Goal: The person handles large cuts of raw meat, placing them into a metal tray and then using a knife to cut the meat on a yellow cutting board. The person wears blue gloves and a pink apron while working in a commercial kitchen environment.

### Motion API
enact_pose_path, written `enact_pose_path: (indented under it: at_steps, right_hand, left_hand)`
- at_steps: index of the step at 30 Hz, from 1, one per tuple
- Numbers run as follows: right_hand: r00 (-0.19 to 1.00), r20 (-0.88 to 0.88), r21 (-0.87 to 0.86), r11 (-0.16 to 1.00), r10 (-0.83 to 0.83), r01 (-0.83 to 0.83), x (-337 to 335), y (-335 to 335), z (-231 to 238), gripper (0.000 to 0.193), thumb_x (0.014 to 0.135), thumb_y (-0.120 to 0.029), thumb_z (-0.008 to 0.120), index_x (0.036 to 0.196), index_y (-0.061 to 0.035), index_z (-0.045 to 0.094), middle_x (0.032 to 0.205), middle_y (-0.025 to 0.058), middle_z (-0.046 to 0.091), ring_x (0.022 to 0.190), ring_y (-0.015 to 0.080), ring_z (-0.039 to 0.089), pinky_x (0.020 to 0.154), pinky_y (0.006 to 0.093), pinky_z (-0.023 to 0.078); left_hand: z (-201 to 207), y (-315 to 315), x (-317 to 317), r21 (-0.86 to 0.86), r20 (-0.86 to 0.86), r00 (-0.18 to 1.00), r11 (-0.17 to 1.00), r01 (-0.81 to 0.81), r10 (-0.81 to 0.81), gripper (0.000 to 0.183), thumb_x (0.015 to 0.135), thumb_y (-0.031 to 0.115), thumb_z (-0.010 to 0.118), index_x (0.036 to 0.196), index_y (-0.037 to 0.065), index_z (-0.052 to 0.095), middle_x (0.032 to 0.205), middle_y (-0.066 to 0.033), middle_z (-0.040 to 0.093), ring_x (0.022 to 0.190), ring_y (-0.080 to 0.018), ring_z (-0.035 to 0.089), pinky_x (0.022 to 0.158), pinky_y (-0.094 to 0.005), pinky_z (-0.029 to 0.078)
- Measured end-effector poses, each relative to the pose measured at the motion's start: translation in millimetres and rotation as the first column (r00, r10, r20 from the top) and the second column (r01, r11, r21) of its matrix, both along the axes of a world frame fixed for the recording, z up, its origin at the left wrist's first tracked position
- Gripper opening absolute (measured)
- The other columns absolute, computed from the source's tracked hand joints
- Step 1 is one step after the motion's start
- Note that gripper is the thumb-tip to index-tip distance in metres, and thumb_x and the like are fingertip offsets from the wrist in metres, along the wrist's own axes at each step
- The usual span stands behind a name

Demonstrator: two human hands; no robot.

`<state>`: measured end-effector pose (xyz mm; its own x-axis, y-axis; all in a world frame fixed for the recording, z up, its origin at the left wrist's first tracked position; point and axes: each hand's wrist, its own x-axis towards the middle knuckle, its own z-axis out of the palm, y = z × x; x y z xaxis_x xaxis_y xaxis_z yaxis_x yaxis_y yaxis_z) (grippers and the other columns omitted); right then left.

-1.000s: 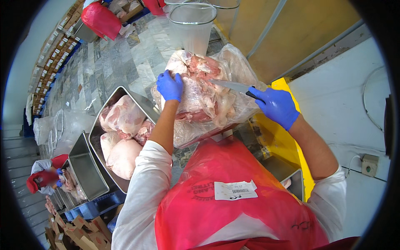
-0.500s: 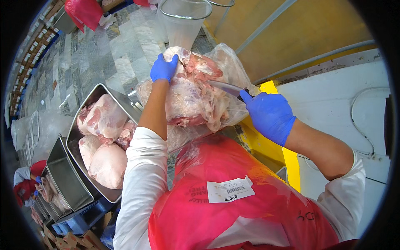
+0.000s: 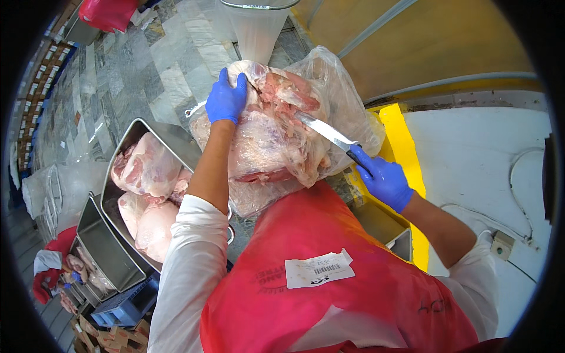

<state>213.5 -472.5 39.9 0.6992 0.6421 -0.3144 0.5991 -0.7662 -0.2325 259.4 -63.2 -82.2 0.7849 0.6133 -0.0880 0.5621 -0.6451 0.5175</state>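
A large piece of raw meat [image 3: 262, 138] with pale fat and red patches lies in front of me, on and partly against clear plastic wrap [image 3: 356, 115]. Its upper left edge is gripped by my left hand [image 3: 226, 101] in a blue glove, thumb over the top; some fingertips are hard to make out. My right hand [image 3: 386, 182], also blue-gloved, is closed round the black handle of a knife [image 3: 331, 134]. The blade points up and left, and its tip meets the meat's surface near the red part.
To the left, a steel tub [image 3: 103, 203] holds several pieces of meat, with another metal tub [image 3: 110, 244] beside it. A blue crate [image 3: 126, 303] and a co-worker [image 3: 50, 265] are at lower left. A clear bag on a hoop [image 3: 259, 26] stands beyond; a yellow edge [image 3: 406, 147] runs right.
My right hand has moved down and slightly right with the knife, and more of the blade shows. My left hand stays at the meat's upper left edge. The view has shifted a little.
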Motion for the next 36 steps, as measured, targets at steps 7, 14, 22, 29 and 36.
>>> enact_pose_path:
  at_steps: [7, 14, 22, 29, 36]
  right_hand:
    - [0.967, 0.250, 0.223, 0.975, -0.052, -0.005, -27, -35, -114, 0.058, 0.097, -0.034, 0.062, 0.152, -0.0312, 0.045, 0.069, 0.0137, 0.057, 0.053, 0.0348, 0.060, 0.049, 0.0485, 0.050]
    - [0.953, 0.270, 0.471, 0.882, -0.139, -0.004, -29, -36, -179, 0.055, 0.096, -0.034, 0.064, 0.149, -0.0302, 0.051, 0.068, 0.0129, 0.055, 0.054, 0.0344, 0.060, 0.051, 0.0485, 0.051]
    - [0.987, 0.064, 0.594, 0.800, -0.149, 0.082, -26, -39, -161, 0.053, 0.098, -0.036, 0.061, 0.150, -0.0314, 0.049, 0.076, 0.0165, 0.062, 0.064, 0.0382, 0.063, 0.059, 0.0516, 0.051]
    - [0.983, 0.111, 0.499, 0.864, -0.146, 0.072, -30, -44, -186, 0.058, 0.097, -0.034, 0.062, 0.152, -0.0294, 0.046, 0.079, 0.0172, 0.063, 0.066, 0.0393, 0.064, 0.060, 0.0510, 0.052]
    - [0.956, -0.065, 0.747, 0.620, -0.288, 0.238, -62, 13, -257, 0.058, 0.097, -0.027, 0.065, 0.152, -0.0231, 0.047, 0.097, 0.0180, 0.071, 0.078, 0.0373, 0.070, 0.069, 0.0473, 0.056]
  left_hand:
    - [-8, 4, 0, 0.021, 0.097, 0.995, 1.000, 0.011, -0.013, 0.058, 0.102, 0.047, 0.041, 0.144, 0.009, 0.054, 0.122, -0.0297, 0.066, 0.112, -0.0447, 0.064, 0.097, -0.0500, 0.050]
    - [-27, 23, -12, 0.004, 0.264, 0.964, 0.999, -0.035, 0.033, 0.054, 0.104, 0.041, 0.040, 0.139, 0.004, 0.057, 0.119, -0.0318, 0.066, 0.112, -0.0470, 0.063, 0.098, -0.0501, 0.049]
    - [8, -40, -70, 0.095, 0.021, 0.989, 0.984, -0.148, 0.146, 0.059, 0.103, 0.041, 0.042, 0.148, 0.003, 0.043, 0.116, -0.0316, 0.064, 0.105, -0.0483, 0.064, 0.093, -0.0530, 0.049]
    - [-5, -49, -87, 0.205, 0.042, 0.989, 0.968, -0.145, 0.140, 0.061, 0.104, 0.043, 0.038, 0.153, 0.007, 0.040, 0.125, -0.0312, 0.062, 0.110, -0.0483, 0.063, 0.096, -0.0533, 0.049]
    - [-12, -33, -81, 0.194, 0.002, 0.989, 0.971, -0.143, 0.145, 0.059, 0.105, 0.041, 0.038, 0.152, 0.006, 0.041, 0.124, -0.0318, 0.062, 0.108, -0.0485, 0.063, 0.094, -0.0536, 0.049]
